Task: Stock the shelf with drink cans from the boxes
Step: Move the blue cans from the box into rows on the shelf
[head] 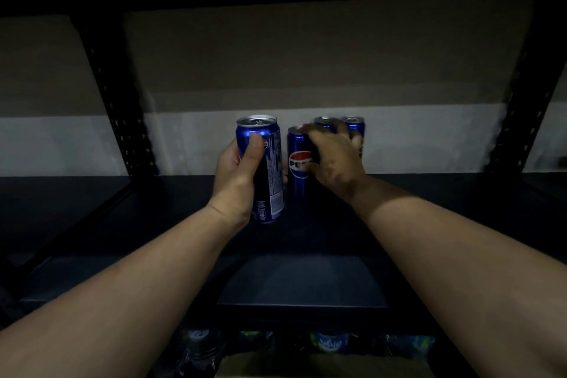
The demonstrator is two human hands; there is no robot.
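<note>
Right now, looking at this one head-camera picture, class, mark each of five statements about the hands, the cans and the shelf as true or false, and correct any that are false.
1. The left hand grips a blue can. True.
2. The right hand hangs away from the cans. False: it is on the logo can standing on the shelf board.
3. Two more cans, the left rear can and the right rear can, stand behind the right hand. True.
4. The cans are red all over. False: they are blue.
5. The held can lies flat on the shelf. False: it is held roughly upright.
</note>
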